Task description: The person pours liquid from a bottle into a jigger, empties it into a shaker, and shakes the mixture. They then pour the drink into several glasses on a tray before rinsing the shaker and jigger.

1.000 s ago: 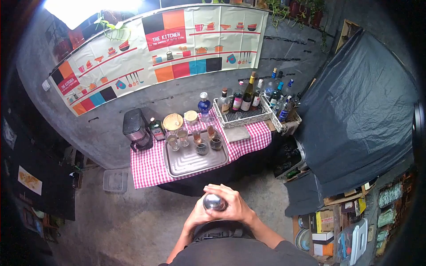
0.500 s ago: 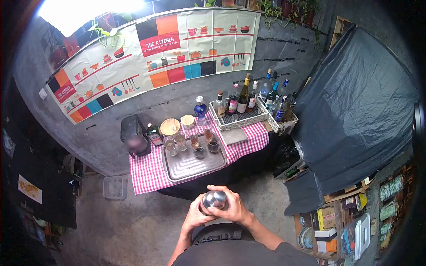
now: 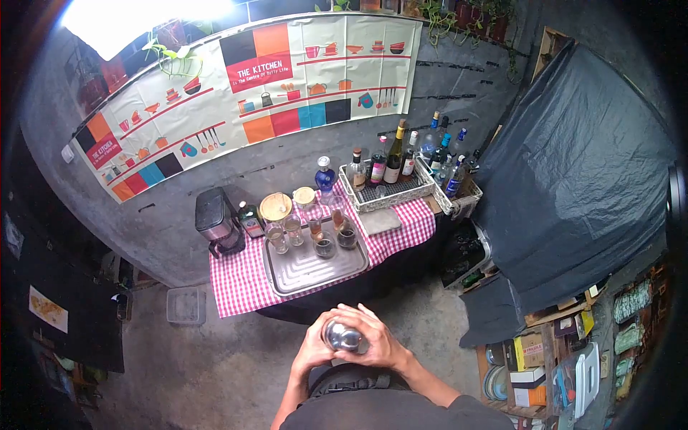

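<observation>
A shiny metal cocktail shaker (image 3: 342, 335) is held close in front of my body, its rounded end facing up toward me. My left hand (image 3: 316, 345) wraps it from the left side. Around the right side and far edge curl the fingers of my right hand (image 3: 378, 340). The lower part of the shaker is hidden by the hands. Beyond them, a metal tray (image 3: 308, 276) lies on a red-and-white checked cloth (image 3: 233, 287). Several glasses stand toward its back, among them a short glass (image 3: 325, 247) with dark contents.
A wicker tray (image 3: 393, 199) of bottles stands at the table's back right, beside a second basket (image 3: 466, 197) of bottles. A black coffee maker (image 3: 218, 222) occupies the left end. Near the floor are a clear plastic bin (image 3: 185, 307) and, at right, a loaded wooden shelf (image 3: 512, 373).
Both hands still grip the shaker. It has shifted slightly left and tilted a little, and my right fingers have moved farther across its far side.
</observation>
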`<state>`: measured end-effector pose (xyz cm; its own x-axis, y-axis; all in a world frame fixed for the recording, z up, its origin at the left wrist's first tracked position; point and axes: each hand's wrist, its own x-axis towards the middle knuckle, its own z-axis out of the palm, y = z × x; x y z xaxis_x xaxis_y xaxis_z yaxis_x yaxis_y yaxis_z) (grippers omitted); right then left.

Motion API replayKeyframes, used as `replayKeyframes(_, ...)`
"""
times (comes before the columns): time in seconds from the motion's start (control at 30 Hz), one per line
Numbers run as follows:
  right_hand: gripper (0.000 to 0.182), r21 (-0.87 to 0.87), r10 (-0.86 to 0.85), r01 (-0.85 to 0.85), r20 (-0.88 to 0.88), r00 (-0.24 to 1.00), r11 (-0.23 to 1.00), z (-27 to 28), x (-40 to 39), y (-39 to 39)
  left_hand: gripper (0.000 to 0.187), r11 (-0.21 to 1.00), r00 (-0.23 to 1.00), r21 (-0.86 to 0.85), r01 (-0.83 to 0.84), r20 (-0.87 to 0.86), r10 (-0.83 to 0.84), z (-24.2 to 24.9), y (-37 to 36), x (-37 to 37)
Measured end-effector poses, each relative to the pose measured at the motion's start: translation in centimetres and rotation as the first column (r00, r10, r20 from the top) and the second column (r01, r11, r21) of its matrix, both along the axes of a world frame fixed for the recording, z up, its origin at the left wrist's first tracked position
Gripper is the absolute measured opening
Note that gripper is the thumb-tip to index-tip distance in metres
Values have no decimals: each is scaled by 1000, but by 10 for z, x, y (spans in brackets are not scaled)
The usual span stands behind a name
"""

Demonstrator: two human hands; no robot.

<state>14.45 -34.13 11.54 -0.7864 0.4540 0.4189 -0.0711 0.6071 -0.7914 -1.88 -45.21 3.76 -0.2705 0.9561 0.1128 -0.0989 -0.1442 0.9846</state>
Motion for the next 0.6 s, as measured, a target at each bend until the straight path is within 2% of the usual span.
replayKeyframes(0.07,71,73,55,-57,30,998,996,5,-6,0,79,995,979,32,100,174,-104,8,-2,3)
replayKeyframes(0.13,70,49,19,-21,39,999,999,6,-10,4,78,995,972,-21,93,219,-86,18,2,5)
replayKeyframes(0.17,67,-203,-21,30,47,999,979,6,-11,3,76,995,995,-61,79,72,-74,21,4,2)
replayKeyframes(0.2,65,-440,-57,78,62,996,895,5,-12,2,74,994,995,-97,58,-78,-66,23,5,-1)
replayKeyframes(0.27,64,-318,-91,76,-33,995,945,0,-10,-4,72,997,995,-67,45,-87,-51,12,5,-5)
replayKeyframes(0.3,67,-17,-66,65,-20,998,998,1,-8,-2,72,999,996,-8,35,-81,-35,12,6,-5)
replayKeyframes(0.33,67,-17,-68,68,-20,997,998,4,-9,-2,73,998,997,50,24,-73,-21,13,7,-6)
replayKeyframes(0.37,67,47,-14,14,-17,1000,999,8,-10,-3,83,995,997,70,76,-31,-74,15,5,-6)
replayKeyframes(0.4,67,110,39,-37,-11,999,993,12,-12,-3,83,994,996,68,83,-29,-81,17,3,-6)
replayKeyframes(0.47,66,56,31,-31,-2,1000,998,7,-15,0,84,985,975,-49,165,156,-156,20,2,-6)
replayKeyframes(0.5,65,-85,-57,60,27,998,995,3,-16,-1,83,979,988,-136,149,49,-144,24,4,-5)
replayKeyframes(0.53,64,-219,-139,150,66,988,964,2,-17,-2,83,980,988,-134,149,46,-144,27,4,-8)
replayKeyframes(0.57,63,-402,-144,161,73,987,901,5,-14,-8,83,982,988,-137,133,-55,-142,29,3,-13)
replayKeyframes(0.6,63,-401,-146,163,72,987,902,9,-11,-9,84,983,979,-139,117,-153,-138,31,3,-16)
